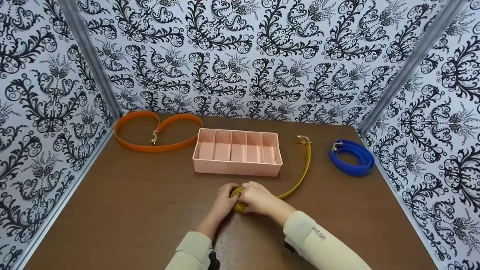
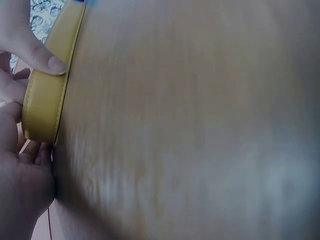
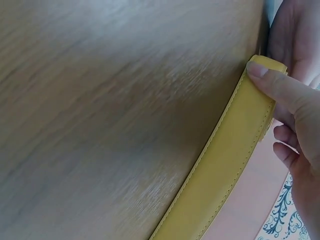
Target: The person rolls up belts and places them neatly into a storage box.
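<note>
A yellow belt (image 1: pixel 308 159) with stitched edges is partly rolled into a coil standing on its edge on the table. Its loose length curves away to the right and back, ending in a gold buckle (image 1: pixel 303 140). On the coil's left side my left hand (image 1: pixel 224 200) holds it with curved fingers. From the other side my right hand (image 1: pixel 258 198) grips the coil. In the right wrist view the right thumb (image 3: pixel 257 70) presses the strap's outer face at the bend. The left wrist view shows the smooth yellow band (image 2: pixel 42 107) between both hands.
Behind the hands stands a pink tray (image 1: pixel 237 167) divided into several compartments. An orange belt (image 1: pixel 157 148) lies looped at the back left, against the tray's left end in this view. A coiled blue belt (image 1: pixel 350 170) lies at the right. Patterned walls (image 1: pixel 240 75) enclose the brown table (image 1: pixel 142 210).
</note>
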Demonstrator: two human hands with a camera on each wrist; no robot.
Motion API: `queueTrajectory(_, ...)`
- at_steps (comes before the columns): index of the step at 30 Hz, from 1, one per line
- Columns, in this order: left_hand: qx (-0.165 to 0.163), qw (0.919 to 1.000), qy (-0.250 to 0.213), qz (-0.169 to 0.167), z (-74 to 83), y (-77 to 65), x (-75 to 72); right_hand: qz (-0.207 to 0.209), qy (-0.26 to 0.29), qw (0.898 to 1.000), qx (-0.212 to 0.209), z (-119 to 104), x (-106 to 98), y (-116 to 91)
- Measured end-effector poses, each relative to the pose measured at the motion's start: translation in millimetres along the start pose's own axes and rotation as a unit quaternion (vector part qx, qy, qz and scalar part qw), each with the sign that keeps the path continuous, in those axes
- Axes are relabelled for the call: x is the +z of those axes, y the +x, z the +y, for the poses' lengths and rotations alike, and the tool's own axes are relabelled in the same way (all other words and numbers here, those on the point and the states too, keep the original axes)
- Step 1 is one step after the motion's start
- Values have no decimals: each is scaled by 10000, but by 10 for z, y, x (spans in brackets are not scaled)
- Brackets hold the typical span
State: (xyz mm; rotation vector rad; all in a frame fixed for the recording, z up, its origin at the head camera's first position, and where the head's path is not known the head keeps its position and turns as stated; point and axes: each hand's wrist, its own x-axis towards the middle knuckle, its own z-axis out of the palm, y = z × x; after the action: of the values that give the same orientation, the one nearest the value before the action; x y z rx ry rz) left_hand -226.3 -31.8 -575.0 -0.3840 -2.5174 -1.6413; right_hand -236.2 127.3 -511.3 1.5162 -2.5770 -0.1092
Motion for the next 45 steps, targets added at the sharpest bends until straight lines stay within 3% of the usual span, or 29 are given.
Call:
queueTrajectory(6, 235, 9995, 48, -207, -4, 8, -21, 219, 36, 9996, -170, 55, 60, -77)
queueTrajectory(11, 182, 9992, 25, -346, 9, 11, -38, 568, 153, 9960, -670, 148, 83, -200)
queueTrajectory(17, 249, 9984, 12, -502, 16, 23, -58, 723, 195, 9934, -865, 196, 74, -215)
queueTrajectory(22, 268, 9976, 53, -633, 8, 24, -67, 839, 61, 9928, -858, 186, 80, -160)
queueTrajectory(27, 261, 9978, 130, -603, -6, 29, -61, 663, -4, 9957, -641, 141, 73, -113)
queueTrajectory(36, -274, 9993, -108, -216, 34, 35, -60, 544, -228, 9982, 77, 79, 129, -55)
queueTrajectory(45, -145, 9991, 75, -393, 23, 13, -55, 818, -321, 9960, -134, 102, 186, -172)
